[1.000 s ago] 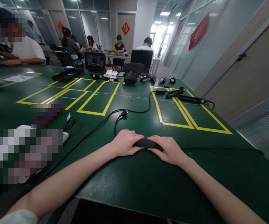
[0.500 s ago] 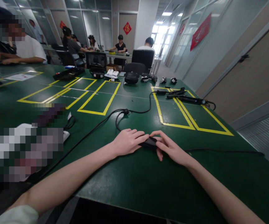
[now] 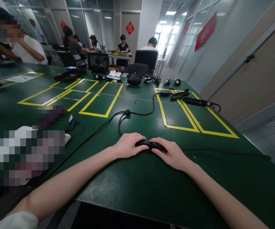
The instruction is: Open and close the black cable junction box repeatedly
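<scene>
A black oblong block (image 3: pixel 148 143) is held between both hands above the green table's near half; its exact kind is not clear. My left hand (image 3: pixel 129 145) is closed round its left end, with the thumb along the near side. On the right end, my right hand (image 3: pixel 170 152) grips it the same way, fingers over the far side. A thin black cable (image 3: pixel 223 151) runs from beside my right hand towards the table's right edge. Beyond my left hand, another black cable (image 3: pixel 119 125) curves up to a small dark lump, perhaps a plug (image 3: pixel 127 112).
Yellow tape outlines (image 3: pixel 113 100) mark the green table (image 3: pixel 108 190). A black wand-like tool (image 3: pixel 195 101) lies at right. A black tray (image 3: pixel 70 75) and a black case (image 3: pixel 134 79) stand at the far edge. A person (image 3: pixel 30 47) sits at far left.
My right hand has turned and closed over the block's right end, where its fingers were loose before. My left thumb now shows on the near side. The person at left has raised a hand.
</scene>
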`<state>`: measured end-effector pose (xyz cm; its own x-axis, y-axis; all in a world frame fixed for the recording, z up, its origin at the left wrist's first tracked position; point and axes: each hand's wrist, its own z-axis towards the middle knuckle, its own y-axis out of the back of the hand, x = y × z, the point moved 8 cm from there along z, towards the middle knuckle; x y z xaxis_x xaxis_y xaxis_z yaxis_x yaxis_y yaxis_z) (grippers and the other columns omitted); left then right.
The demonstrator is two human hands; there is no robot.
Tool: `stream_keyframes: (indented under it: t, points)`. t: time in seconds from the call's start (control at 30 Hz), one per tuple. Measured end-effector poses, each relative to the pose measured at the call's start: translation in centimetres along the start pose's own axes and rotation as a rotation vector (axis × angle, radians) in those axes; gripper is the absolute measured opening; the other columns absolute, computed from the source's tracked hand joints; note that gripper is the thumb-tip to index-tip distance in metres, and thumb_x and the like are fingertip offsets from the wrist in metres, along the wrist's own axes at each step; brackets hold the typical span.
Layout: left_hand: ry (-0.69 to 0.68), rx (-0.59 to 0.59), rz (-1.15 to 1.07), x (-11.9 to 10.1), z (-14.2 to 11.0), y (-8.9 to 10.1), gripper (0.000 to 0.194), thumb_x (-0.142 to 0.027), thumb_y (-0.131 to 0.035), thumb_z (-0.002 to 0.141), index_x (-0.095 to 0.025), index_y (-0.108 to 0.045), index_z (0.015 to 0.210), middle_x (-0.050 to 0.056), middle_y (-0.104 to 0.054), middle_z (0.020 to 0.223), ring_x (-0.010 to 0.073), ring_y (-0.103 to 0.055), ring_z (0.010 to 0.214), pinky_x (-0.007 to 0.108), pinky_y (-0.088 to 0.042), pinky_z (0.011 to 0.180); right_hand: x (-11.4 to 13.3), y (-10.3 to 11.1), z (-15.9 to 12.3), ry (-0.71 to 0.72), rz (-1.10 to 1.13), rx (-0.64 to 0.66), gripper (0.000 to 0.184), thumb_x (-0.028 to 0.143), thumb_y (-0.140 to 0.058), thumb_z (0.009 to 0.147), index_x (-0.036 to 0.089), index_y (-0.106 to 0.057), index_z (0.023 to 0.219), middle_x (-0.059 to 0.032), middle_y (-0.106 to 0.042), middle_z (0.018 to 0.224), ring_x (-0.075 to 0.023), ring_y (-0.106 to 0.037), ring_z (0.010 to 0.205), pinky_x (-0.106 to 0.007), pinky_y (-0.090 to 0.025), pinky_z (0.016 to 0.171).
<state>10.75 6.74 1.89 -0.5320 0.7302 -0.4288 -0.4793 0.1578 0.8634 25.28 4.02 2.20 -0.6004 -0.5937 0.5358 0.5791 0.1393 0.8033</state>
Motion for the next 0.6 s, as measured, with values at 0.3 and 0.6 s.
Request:
stream_keyframes:
  t: [0.3,0.6]
  points:
    - [0.09,-0.031,-0.056,0.6,0.2,0.0,0.033,-0.047,-0.061,0.102,-0.019,-0.075,0.115,0.005,-0.079,0.107,0.0212,-0.073,0.095,0.03,-0.053,0.084,1.6,-0.4,-0.7,0.347,-0.618,-0.047,0.042,0.031,-0.053,0.104,0.023,-0.056,0.146,-0.0132,-0.071,0.122,-0.0195,-0.074,0.077,-0.031,-0.06,0.069]
    - [-0.054,-0.125,0.027,0.0,-0.1,1.3,0.048,-0.043,-0.055,0.104,-0.019,-0.058,0.144,0.014,-0.069,0.132,0.0278,-0.064,0.121,0.045,-0.05,0.105,-0.3,1.1,-0.5,0.182,-0.39,-0.125,0.051,0.033,-0.051,0.104,0.025,-0.049,0.155,-0.0123,-0.073,0.12,-0.0203,-0.073,0.074,-0.032,-0.06,0.066]
